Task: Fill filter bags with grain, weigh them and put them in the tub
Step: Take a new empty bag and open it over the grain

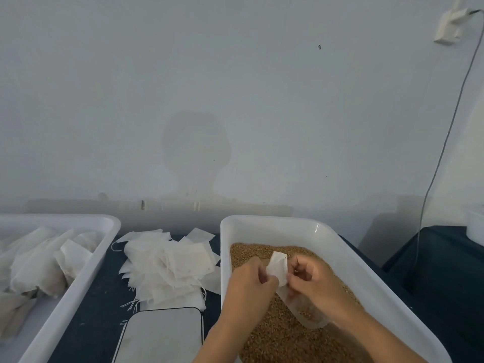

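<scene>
Both my hands are over the white tub [348, 258] of brown grain [277, 334] on the right. Between them is one small white filter bag [278, 265]: my left hand [248, 284] pinches its left edge and my right hand [311, 281] pinches its right edge. A clear plastic scoop [306, 309] with some grain in it lies in the grain just under my right hand. A heap of empty filter bags [170, 268] lies on the dark table between the tubs. The scale [162, 336] with its grey plate sits in front of that heap. The left white tub [86, 273] holds several filled bags [39, 263].
A pale wall stands right behind the table. A thin cable [445, 142] hangs down the wall at the right from a wall plug [450, 26]. A dark cloth-covered surface [440, 258] lies right of the grain tub, with a white container [475, 224] at the frame's edge.
</scene>
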### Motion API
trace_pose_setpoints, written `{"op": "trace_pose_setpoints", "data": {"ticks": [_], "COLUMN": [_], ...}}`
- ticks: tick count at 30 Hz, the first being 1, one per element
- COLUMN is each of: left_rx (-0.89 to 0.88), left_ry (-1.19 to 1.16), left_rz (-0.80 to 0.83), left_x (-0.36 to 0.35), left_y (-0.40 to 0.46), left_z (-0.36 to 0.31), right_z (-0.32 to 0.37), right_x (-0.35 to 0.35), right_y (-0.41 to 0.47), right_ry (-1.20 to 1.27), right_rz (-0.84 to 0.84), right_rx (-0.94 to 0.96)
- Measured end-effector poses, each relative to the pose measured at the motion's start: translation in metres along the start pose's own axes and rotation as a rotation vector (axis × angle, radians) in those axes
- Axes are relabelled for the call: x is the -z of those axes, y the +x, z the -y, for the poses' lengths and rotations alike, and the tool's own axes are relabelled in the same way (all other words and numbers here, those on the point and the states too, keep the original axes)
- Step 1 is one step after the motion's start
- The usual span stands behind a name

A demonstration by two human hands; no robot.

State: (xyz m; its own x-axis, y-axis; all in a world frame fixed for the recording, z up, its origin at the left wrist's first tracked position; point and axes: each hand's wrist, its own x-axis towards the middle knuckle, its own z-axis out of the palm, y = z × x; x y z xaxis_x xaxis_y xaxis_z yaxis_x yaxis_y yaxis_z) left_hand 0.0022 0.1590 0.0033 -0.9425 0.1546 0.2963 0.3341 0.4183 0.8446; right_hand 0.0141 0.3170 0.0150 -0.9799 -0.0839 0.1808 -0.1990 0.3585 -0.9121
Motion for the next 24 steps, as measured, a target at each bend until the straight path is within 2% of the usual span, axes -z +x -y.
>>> {"op": "trace_pose_setpoints", "data": {"ticks": [6,9,12,15,20,21,22,24], "left_rx": [-0.439,-0.456,-0.429,-0.503,-0.686,-0.673,-0.647,-0.58], "left_ry": [0.252,0.378,0.391,0.43,0.411,0.413,0.411,0.403], "left_rz": [0.004,0.024,0.017,0.057,0.104,0.091,0.076,0.051], "left_x": [0.001,0.0,-0.003,0.0,0.004,0.004,0.005,0.006], "left_y": [-0.002,-0.001,-0.002,-0.003,-0.007,-0.007,-0.007,-0.005], "left_z": [-0.003,0.003,0.006,0.004,-0.006,-0.006,-0.007,-0.007], "right_z": [0.005,0.006,0.004,0.0,0.0,-0.001,-0.003,-0.009], "right_x": [-0.002,0.0,0.002,0.005,0.005,0.005,0.006,0.014], "right_y": [0.002,0.003,0.005,0.008,0.004,0.003,0.003,-0.001], "right_ry": [0.253,0.3,0.355,0.434,0.403,0.323,0.131,-0.452], "right_rz": [0.031,0.023,-0.019,-0.051,0.112,0.085,0.028,-0.08], "right_rx": [-0.097,-0.149,-0.181,-0.223,-0.255,-0.224,-0.185,-0.126]}}
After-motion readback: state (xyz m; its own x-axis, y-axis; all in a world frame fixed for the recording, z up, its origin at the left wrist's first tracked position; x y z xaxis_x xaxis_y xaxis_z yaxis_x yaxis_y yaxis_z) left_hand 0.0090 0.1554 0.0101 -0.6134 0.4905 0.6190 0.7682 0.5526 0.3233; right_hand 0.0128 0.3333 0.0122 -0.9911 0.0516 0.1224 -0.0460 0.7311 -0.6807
